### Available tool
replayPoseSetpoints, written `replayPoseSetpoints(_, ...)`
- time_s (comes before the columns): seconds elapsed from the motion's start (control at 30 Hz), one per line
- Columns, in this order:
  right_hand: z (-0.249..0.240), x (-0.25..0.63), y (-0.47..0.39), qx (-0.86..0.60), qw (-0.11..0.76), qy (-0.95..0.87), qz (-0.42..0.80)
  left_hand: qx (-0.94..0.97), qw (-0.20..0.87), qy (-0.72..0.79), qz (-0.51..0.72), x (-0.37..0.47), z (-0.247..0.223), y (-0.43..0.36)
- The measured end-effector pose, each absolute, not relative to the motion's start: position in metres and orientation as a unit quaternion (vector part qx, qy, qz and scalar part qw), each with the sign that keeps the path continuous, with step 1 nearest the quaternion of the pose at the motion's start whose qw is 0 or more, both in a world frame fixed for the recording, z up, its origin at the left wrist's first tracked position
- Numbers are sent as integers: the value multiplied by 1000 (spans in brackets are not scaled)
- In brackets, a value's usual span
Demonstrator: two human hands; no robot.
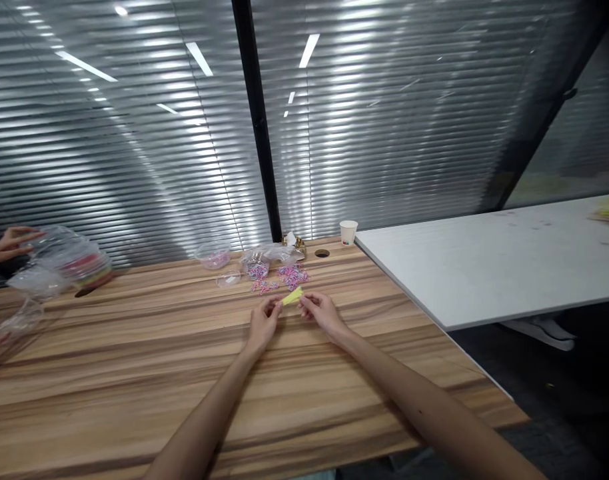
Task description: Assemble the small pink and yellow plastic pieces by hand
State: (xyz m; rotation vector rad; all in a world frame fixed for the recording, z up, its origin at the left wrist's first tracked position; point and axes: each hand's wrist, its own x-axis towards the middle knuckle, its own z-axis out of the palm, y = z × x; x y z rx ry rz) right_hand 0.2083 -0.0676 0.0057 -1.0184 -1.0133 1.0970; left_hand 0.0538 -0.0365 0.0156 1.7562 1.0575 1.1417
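A small yellow strip [292,296], thin and paper-like, is held just above the wooden table [184,380]. My left hand [264,320] pinches its left end between thumb and fingers. At the right end, the fingers of my right hand [322,311] are closed on the strip too. Just beyond my hands lie loose piles of small pink, blue and purple pieces [293,275], too small to make out. Behind them sits a clear plastic bag [269,255] with similar pieces inside, and a round clear lid [228,279] rests left of it.
Along the back edge are a clear tub [214,257], a gold-coloured wrapper [295,247], a cable hole [322,253] and a paper cup [348,232]. At far left another person's hand [12,245] touches clear plastic by stacked coloured items [87,267]. A white table [494,267] adjoins on the right.
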Motion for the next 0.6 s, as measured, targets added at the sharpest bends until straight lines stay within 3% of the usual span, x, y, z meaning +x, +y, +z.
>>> replayPoseSetpoints(0.3,10,207,-70,-421,600,-474,489,796,283,358,397,56,23,-46)
replayPoseSetpoints(0.6,11,206,-71,-416,595,-486,487,773,324,362,408,56,22,-44)
